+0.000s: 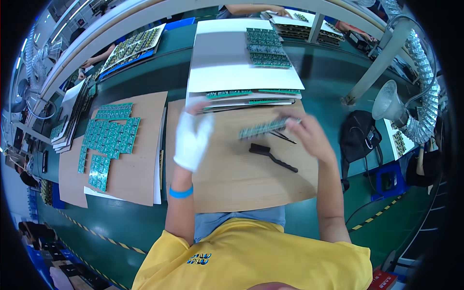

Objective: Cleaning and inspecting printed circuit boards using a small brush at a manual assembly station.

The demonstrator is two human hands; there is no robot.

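Note:
My right hand (310, 134), bare and a little blurred, grips one end of a narrow green circuit board panel (256, 129) and holds it tilted over a brown cardboard sheet (232, 186). On my left hand (193, 137) is a white glove that leaves fingertips bare, and a blue band circles the wrist. That hand is empty, its thumb and fingers apart, left of the panel. Below the panel lies a black brush (273, 157) with a curved handle. Thin dark tweezers (284, 137) rest partly hidden behind the panel and right hand.
Ahead, a stack of white sheets (227, 72) carries green circuit boards (267, 47), with more boards between layers. To the left, several boards (108, 135) lie on cardboard (145, 169). A black bag (360, 137) and an extraction hose (425, 96) are at right. Other people work beyond.

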